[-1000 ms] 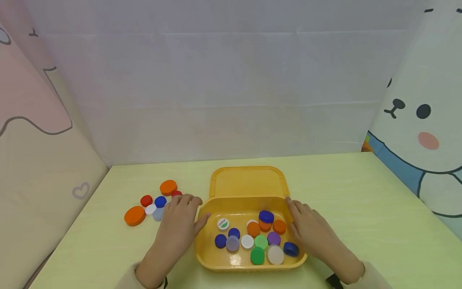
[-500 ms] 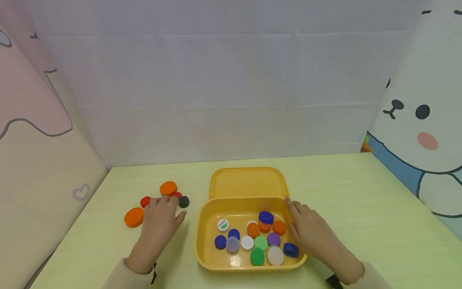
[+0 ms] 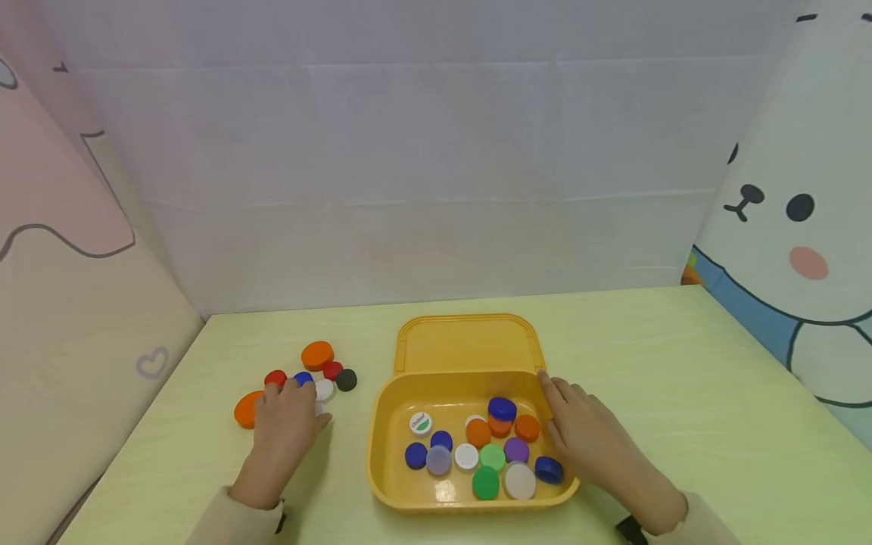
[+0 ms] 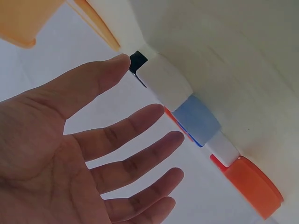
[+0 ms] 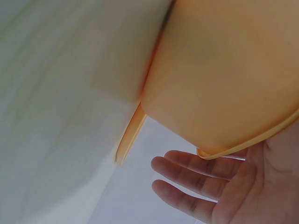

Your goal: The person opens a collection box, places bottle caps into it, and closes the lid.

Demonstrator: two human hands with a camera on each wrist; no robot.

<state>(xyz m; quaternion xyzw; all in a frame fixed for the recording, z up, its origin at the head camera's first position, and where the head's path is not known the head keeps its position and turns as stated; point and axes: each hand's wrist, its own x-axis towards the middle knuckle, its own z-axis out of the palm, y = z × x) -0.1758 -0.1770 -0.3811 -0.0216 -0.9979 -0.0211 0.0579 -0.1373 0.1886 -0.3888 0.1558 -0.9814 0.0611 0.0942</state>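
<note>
In the head view my left hand [image 3: 286, 424] is over a group of loose bottle caps at the left of the table. Its fingers are spread and lightly bent, with nothing between them in the left wrist view. Close to its fingertips are a white cap [image 4: 163, 81], a light blue cap [image 4: 197, 120] and an orange cap [image 4: 254, 186]. My right hand [image 3: 586, 435] rests on the right rim of a yellow plastic box [image 3: 381, 484], its visible fingers [image 5: 187, 177] nearly straight outside the wall. The thumb is hidden in the right wrist view. Several coloured caps lie inside the box.
The box's yellow lid [image 3: 470, 344] lies open behind it. A black cap [image 3: 347, 380], a red cap [image 3: 333, 370] and another orange cap [image 3: 317, 355] lie beyond my left hand. A pale cloth wall [image 3: 436, 182] stands behind the table.
My left hand has moved left from the box's left rim to the caps, then slightly nearer to me, leaving the blue and white caps visible. My right hand stays at the rim.
</note>
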